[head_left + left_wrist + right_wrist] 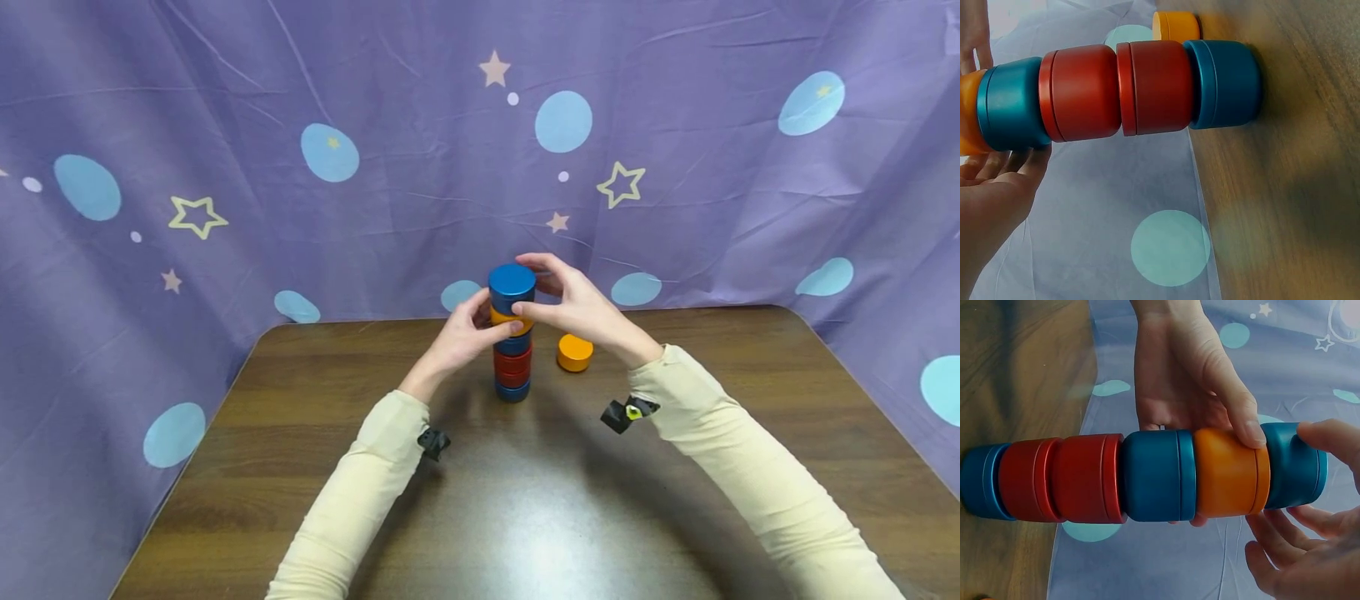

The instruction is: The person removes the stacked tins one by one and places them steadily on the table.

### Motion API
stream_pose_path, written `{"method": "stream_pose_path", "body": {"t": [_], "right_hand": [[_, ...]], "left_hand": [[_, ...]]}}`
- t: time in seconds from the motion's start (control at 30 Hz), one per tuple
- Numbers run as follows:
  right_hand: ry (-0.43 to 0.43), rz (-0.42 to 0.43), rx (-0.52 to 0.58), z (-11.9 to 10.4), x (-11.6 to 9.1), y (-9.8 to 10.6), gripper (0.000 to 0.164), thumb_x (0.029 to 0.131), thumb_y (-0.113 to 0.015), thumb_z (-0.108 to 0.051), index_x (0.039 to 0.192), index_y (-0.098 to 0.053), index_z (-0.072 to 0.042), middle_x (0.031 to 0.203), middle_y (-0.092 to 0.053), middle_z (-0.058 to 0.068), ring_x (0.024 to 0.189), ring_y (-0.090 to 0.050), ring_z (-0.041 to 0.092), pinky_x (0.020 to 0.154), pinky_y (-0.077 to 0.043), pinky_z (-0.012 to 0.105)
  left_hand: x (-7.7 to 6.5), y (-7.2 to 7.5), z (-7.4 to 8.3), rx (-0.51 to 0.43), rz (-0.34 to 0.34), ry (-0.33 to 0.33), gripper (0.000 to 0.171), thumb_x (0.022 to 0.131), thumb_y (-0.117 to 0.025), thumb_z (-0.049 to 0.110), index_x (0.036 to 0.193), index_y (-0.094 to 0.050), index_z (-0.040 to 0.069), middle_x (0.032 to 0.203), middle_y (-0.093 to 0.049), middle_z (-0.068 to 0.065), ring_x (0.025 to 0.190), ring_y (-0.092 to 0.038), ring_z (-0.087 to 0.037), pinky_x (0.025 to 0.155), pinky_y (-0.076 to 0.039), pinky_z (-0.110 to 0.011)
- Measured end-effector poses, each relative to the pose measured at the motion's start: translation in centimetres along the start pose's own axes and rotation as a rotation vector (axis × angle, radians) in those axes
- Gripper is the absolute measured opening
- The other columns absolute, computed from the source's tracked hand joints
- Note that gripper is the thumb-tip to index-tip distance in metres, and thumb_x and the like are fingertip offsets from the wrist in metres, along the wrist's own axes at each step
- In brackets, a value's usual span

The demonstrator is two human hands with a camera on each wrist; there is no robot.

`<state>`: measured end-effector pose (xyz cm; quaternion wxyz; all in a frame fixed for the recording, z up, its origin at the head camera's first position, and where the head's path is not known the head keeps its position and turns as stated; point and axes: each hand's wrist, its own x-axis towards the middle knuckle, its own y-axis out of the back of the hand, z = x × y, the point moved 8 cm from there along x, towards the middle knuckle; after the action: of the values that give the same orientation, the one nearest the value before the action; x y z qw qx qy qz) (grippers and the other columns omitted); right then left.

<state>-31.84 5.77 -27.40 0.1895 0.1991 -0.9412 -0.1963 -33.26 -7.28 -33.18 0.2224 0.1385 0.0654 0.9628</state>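
Observation:
A tower of round lidded tins stands upright on the table, blue, red, red, blue, orange and blue from bottom to top. My right hand (577, 307) holds the top blue tin (512, 282) between thumb and fingers, right over the orange tin (1227, 472). Lower down, my left hand (459, 337) wraps the stack, its thumb across the orange tin and its fingers mostly hidden behind. Below these come the upper middle blue tin (1155, 476), two red tins (1082, 94) and the bottom blue tin (1229, 83), which touches the wood.
Right of the tower, a separate orange tin (575, 353) sits on the wooden table (360, 500). A purple curtain (420, 167) with stars and blue spots hangs along the table's back edge. Dark wrist cameras (628, 413) are strapped to both sleeves.

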Motion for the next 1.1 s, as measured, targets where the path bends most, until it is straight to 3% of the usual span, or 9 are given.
{"method": "stream_pose_path", "body": {"t": [0.4,0.8,1.1], "right_hand": [[0.007,0.001,-0.018,-0.4,0.1,-0.1,0.055,0.089,-0.071,-0.016,0.138,-0.048,-0.007,0.135,-0.051,0.009,0.12,-0.053,0.027,0.101,-0.042,0.04],[-0.01,0.069,0.002,0.0,-0.7,1.3,0.055,0.087,-0.073,-0.019,0.137,-0.049,-0.009,0.132,-0.053,0.008,0.117,-0.055,0.026,0.099,-0.043,0.043],[-0.025,0.113,0.004,0.8,-1.4,2.7,0.056,0.087,-0.073,-0.016,0.137,-0.048,-0.006,0.133,-0.052,0.012,0.118,-0.054,0.03,0.1,-0.041,0.049]], "left_hand": [[-0.1,0.1,-0.1,-0.006,-0.004,-0.028,0.047,0.091,-0.065,0.003,0.135,-0.05,0.001,0.124,-0.059,-0.016,0.108,-0.059,-0.029,0.095,-0.047,-0.041],[-0.1,0.2,-0.5,0.006,0.007,0.044,0.048,0.091,-0.067,0.008,0.135,-0.049,0.003,0.126,-0.058,-0.015,0.113,-0.057,-0.027,0.097,-0.045,-0.039],[0.0,0.0,-0.5,0.003,0.002,0.041,0.045,0.092,-0.066,0.008,0.134,-0.05,0.003,0.124,-0.059,-0.015,0.111,-0.058,-0.026,0.096,-0.046,-0.037]]}}
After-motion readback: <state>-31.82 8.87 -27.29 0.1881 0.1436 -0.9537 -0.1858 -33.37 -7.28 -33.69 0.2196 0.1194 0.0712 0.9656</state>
